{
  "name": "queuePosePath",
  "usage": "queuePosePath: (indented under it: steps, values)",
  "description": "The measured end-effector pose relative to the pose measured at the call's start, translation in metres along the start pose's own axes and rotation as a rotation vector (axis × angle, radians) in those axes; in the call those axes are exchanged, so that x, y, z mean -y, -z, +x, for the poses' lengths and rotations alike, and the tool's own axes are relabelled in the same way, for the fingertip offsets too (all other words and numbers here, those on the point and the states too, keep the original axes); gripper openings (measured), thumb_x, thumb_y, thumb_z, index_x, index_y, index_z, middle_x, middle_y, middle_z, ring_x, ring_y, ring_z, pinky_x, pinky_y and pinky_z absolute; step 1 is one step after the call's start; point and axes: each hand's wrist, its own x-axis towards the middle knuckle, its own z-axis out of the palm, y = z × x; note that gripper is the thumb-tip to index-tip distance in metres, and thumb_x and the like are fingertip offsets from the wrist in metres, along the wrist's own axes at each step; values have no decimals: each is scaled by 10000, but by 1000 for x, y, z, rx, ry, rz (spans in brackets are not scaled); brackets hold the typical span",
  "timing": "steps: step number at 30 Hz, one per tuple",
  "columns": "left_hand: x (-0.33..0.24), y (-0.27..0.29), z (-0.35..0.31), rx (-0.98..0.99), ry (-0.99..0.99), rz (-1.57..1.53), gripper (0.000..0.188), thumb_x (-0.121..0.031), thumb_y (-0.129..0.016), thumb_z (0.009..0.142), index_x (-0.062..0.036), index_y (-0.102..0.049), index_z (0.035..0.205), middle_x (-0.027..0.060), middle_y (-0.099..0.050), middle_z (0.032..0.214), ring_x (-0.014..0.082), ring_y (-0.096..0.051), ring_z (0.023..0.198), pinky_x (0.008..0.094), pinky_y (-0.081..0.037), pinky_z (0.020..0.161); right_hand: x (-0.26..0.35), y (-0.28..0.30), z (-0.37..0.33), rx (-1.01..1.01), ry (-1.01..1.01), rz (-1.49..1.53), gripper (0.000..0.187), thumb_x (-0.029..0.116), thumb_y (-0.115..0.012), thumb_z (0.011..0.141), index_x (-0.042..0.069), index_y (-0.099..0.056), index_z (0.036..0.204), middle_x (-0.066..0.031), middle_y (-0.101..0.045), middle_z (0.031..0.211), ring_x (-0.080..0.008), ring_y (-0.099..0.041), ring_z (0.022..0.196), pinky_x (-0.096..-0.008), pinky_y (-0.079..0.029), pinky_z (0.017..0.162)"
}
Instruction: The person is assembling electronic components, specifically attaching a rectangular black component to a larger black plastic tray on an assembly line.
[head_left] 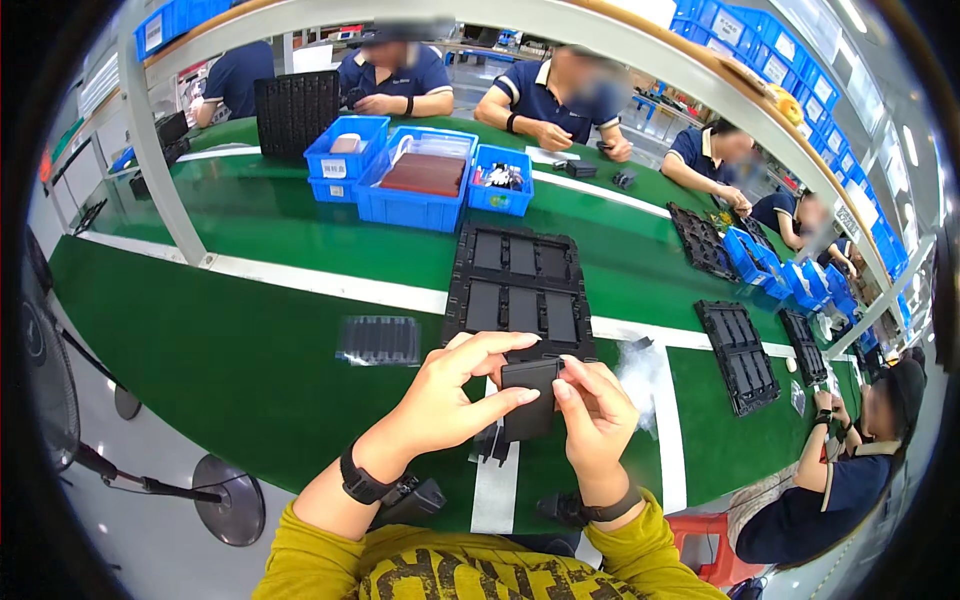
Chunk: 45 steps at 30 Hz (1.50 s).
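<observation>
On the near side of the black tray (515, 232), close to the person's body, a dark moulded part (415, 500) lies by the left forearm. Between it and the tray, both hands hold a black case (528, 408) above the table (230, 370). The case sits between the hands, just short of the tray's near edge, its long axis running roughly from the person toward the tray. The left hand (440, 402) lays its thumb across the broad face and reaches its forefinger over the far end; its other fingers are hidden. The right hand (598, 412) pinches the far right corner between thumb and fingertips. Both hands are in contact, so neither is clearly nearer.

The case is a flat, matt rectangular block, seemingly hard plastic. Left of the tray lies a clear packet of dark strips (380, 341); right of it, a crumpled, translucent plastic bag (640, 380). The tray itself is dark and ribbed, with rectangular recesses filled by smooth panels.

Beyond the tray, to its far left, a glossy blue bin (408, 212) holds a stack of flat reddish-brown sheets (423, 173). Farther still, co-workers in navy shirts (425, 82) sit across the table.
</observation>
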Motion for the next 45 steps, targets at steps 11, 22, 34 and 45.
queuePosePath:
  steps: [11,22,34,45]
  values:
    - [9,12,-2,82,-51,-1,446,-8,-711,721,-21,-550,1137,102,-612,1008,141,-617,859,272,-491,779,-7,-2,-1,218,114,-56,414,-34,-667,736,-45,-572,1138,-98,-607,725,-130,-581,643,-247,-486,616]
    - [34,-22,-6,44,384,-891,463,-356,-316,976,-2,-496,1213,106,-570,1148,189,-537,1053,335,-410,927,-9,-3,-15,116,-173,49,522,-62,-607,776,-46,-447,1273,3,-530,687,-46,-473,629,-199,-423,636]
    - [20,-27,-6,68,435,-1045,580,-407,-213,976,55,-455,1231,159,-477,1271,233,-524,1093,357,-423,956,-21,-4,-12,157,192,-125,522,-64,-656,707,-70,-502,1205,-159,-649,846,-159,-597,626,-258,-478,622]
    - [16,-20,-7,14,325,-881,526,-359,-280,979,76,-510,1166,128,-575,1104,209,-563,980,339,-440,883,-14,-1,-10,196,166,-136,510,-38,-647,732,-68,-493,1217,-108,-611,724,-138,-569,613,-246,-466,607]
